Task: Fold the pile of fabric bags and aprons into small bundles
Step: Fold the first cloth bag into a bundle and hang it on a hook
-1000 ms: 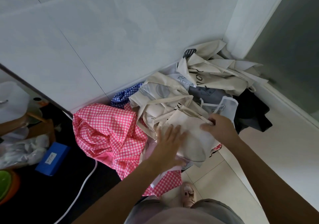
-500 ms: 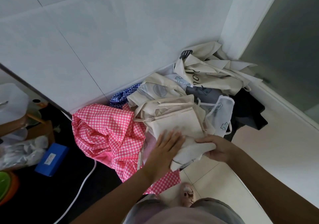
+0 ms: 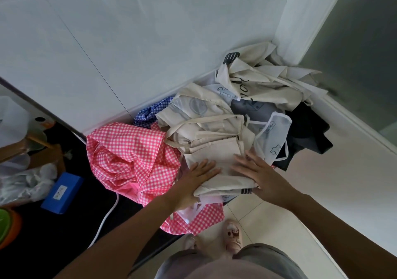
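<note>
Seen from above, both hands press flat, fingers spread, on a folded cream bag [image 3: 217,158] atop a fabric pile [image 3: 247,107] against a white wall [image 3: 129,42]. The left hand [image 3: 196,179] rests on the bag's near-left edge, the right hand [image 3: 261,176] on its right side; neither grips anything. A pink checked apron [image 3: 129,156] lies just left, touching the bag. A black cloth [image 3: 307,137] sits to the right. Farther left, a blue box [image 3: 62,189] and a white cable [image 3: 105,220] lie on dark floor.

Left hand [image 3: 196,176] flat, right hand [image 3: 261,174] flat, fingers spread
</note>
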The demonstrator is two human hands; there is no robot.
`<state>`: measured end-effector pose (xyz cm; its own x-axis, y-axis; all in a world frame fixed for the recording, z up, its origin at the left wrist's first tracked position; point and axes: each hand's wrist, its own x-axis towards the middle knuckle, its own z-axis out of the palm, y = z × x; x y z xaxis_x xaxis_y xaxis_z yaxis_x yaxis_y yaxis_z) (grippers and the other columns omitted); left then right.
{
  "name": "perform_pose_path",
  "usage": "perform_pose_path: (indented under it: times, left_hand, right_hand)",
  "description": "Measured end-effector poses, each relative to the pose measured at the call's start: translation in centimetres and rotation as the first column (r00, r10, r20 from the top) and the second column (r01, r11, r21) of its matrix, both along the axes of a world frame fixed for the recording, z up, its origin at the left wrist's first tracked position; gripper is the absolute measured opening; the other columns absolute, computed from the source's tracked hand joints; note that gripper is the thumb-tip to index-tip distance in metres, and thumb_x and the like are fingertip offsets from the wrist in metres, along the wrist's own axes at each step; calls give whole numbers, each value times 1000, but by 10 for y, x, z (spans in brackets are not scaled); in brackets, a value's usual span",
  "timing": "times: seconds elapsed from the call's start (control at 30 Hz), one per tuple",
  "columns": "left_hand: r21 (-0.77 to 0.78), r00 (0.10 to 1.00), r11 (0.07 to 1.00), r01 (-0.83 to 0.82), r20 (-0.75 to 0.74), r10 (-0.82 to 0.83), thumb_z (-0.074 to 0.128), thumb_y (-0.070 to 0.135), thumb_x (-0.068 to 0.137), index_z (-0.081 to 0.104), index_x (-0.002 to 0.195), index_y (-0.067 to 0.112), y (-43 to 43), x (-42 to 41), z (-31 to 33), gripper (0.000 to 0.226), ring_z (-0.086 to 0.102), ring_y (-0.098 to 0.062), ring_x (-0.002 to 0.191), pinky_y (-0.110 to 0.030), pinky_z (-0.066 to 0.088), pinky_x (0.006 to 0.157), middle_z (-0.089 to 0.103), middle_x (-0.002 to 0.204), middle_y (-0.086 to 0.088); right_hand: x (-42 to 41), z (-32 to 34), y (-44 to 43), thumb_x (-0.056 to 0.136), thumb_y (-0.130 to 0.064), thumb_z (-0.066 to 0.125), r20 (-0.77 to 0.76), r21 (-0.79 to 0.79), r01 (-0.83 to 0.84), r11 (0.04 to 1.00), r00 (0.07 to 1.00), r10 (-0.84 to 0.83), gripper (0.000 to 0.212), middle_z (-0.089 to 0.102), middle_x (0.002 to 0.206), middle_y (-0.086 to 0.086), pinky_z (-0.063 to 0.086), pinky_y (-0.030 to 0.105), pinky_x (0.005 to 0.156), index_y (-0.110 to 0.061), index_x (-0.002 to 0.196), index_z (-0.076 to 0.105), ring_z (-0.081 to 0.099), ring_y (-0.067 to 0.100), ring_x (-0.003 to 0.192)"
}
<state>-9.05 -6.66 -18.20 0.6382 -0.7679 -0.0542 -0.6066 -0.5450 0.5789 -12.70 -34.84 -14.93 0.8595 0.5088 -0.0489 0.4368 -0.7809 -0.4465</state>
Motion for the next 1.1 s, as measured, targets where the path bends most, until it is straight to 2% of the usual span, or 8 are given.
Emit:
perform_pose_path:
  times: [0.1,0.2,0.37,0.47,0.57,0.77,0.9,1.1]
  left_hand:
    - [-284,872,881,-379,-427,238,54,3,93,46,134,29,-9,-3,18,49,29,-7,140,-22,18,118,40,144,14]
    - [-254,477,610,-751,-847,234,56,-4,89,65,114,9,-9,4,35,30,60,-26,115,-37,48,101,67,116,-9]
    - [22,42,405,-914,-988,150,66,10,85,59,122,5,-6,20,36,38,64,-35,108,-54,47,98,65,119,-16]
    - [51,-5,359,-932,-992,127,77,22,75,58,121,6,-8,21,41,52,64,-36,107,-57,48,95,66,119,-16]
    - [94,-37,294,-951,-980,194,79,14,73,60,112,3,-11,18,44,44,64,-35,104,-57,53,86,66,112,-17]
    - [168,-43,218,-961,-875,483,96,47,25,63,97,11,-7,10,27,87,66,-34,96,-48,57,80,67,106,-12]
    - [177,-96,165,-970,-906,412,88,39,60,56,112,4,-21,11,62,69,62,-31,101,-38,60,62,60,111,-10]
    - [224,-186,147,-963,-954,235,78,27,75,55,105,10,-22,11,72,41,59,-29,97,-47,56,82,61,108,-12]
  right_hand:
    - [7,1,6,75,-52,70,-56,18,66,998,996,-65,79,22,155,-18,14,40,118,-35,144,34,5,12,144]
    - [14,10,15,59,-73,62,-119,89,138,986,985,-127,95,39,141,-16,25,42,110,-28,141,43,21,9,130]
    - [37,23,23,59,-74,67,-359,126,204,971,922,-147,88,43,130,-27,28,36,103,-38,136,45,34,9,121]
    - [50,18,33,79,-62,60,-222,219,353,909,926,-306,32,56,71,-17,46,31,72,-33,91,63,53,9,78]
    - [57,11,40,89,-43,62,-257,279,475,835,874,-412,50,33,46,-9,27,26,50,-23,51,37,34,7,44]
    - [65,-10,51,94,-38,54,-174,158,589,793,807,-565,44,46,51,3,34,29,58,-7,62,52,47,20,51]
    - [68,-9,54,96,-42,50,-194,126,626,770,776,-600,44,46,52,-1,35,30,63,-9,66,51,50,20,55]
    - [76,-1,51,93,-45,52,-354,86,636,767,739,-573,38,59,63,3,40,30,60,-12,77,60,60,23,67]
